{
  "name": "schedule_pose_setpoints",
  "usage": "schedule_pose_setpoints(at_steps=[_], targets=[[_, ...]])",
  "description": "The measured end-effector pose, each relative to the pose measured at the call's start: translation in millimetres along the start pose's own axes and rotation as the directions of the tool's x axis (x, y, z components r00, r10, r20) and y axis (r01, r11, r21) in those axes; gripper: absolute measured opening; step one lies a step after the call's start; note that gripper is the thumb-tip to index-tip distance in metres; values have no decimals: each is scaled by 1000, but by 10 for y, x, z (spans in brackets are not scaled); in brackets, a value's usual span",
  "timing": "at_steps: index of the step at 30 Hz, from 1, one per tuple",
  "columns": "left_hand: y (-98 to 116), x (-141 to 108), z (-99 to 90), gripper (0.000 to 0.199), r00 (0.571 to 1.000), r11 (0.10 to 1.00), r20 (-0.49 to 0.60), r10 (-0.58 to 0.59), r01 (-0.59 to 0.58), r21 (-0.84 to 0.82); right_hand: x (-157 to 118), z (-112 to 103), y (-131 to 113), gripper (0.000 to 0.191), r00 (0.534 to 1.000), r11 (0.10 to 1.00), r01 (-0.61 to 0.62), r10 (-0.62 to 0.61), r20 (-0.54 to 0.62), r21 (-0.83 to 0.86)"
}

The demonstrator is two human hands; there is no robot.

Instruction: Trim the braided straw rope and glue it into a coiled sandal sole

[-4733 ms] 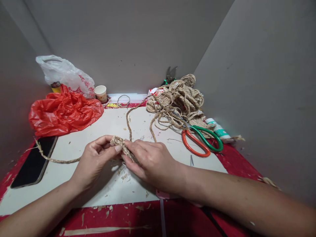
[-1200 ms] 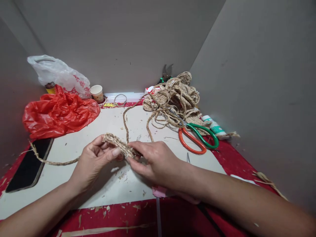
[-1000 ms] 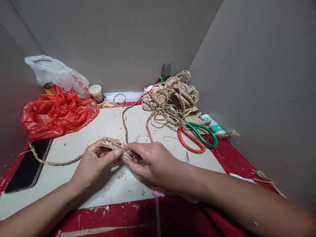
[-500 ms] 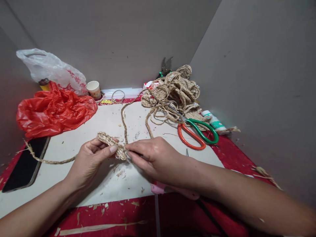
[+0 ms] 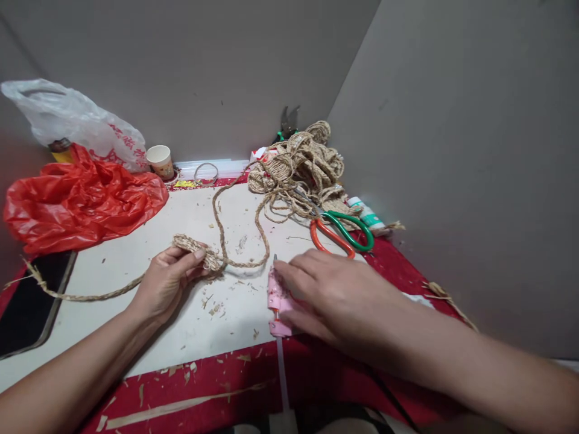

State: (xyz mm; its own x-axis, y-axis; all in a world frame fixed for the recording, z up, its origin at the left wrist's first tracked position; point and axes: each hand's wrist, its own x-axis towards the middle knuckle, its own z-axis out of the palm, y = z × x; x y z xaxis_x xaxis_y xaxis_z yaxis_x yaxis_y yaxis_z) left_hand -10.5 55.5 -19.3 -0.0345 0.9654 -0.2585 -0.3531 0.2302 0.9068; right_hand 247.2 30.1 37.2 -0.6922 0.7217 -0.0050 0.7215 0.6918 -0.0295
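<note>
A looped, braided piece of straw cord (image 5: 212, 258) is pinched between the thumb and fingers of my left hand (image 5: 165, 280). From it one cord (image 5: 99, 296) runs left over the phone, ending in a frayed tip. Another length (image 5: 262, 235) curves from the braid toward the pile at the back. My right hand (image 5: 325, 289), slightly blurred, is over a pink hot glue gun (image 5: 274, 295) lying on the white board. Its fingers are stretched out and apart, and they cover the gun's handle. A glue stick (image 5: 283, 374) sticks out of the gun's rear toward me.
Scissors with red and green handles (image 5: 348, 226) lie against a heap of braided cord (image 5: 307, 163). At the left are a black phone (image 5: 40, 301), a red plastic bag (image 5: 85, 199) and a paper cup (image 5: 159, 160). Grey walls (image 5: 429, 150) close in the back and right.
My right hand has left the braid and moved right to the glue gun. The cord it covered now shows as a curve. My left hand keeps the braid. The whole view has shifted slightly.
</note>
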Motion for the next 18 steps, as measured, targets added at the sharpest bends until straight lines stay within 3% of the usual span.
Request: schedule_pose_setpoints(at_steps=[6, 10, 13, 15, 18], targets=[[-2, -10, -24, 14, 999, 1000, 33, 9, -9, -8, -306, 350, 15, 55, 997, 984, -61, 54, 49, 164], [-5, -11, -33, 16, 999, 1000, 33, 19, -19, -9, -371, 398, 17, 63, 1000, 962, 17, -13, -16, 272], [-7, -7, -35, 19, 999, 1000, 21, 24, -24, 14, -438, 350, 56, 65, 999, 923, -26, 37, -21, 384], [-6, -10, -36, 19, 999, 999, 23, 29, -30, 26, -510, 273, 140, 65, 991, 852, -127, 130, 30, 509], [-4, -20, -34, 21, 999, 999, 39, 38, -40, 33, -646, 112, 356, 67, 962, 647, -236, 262, 79, 725]])
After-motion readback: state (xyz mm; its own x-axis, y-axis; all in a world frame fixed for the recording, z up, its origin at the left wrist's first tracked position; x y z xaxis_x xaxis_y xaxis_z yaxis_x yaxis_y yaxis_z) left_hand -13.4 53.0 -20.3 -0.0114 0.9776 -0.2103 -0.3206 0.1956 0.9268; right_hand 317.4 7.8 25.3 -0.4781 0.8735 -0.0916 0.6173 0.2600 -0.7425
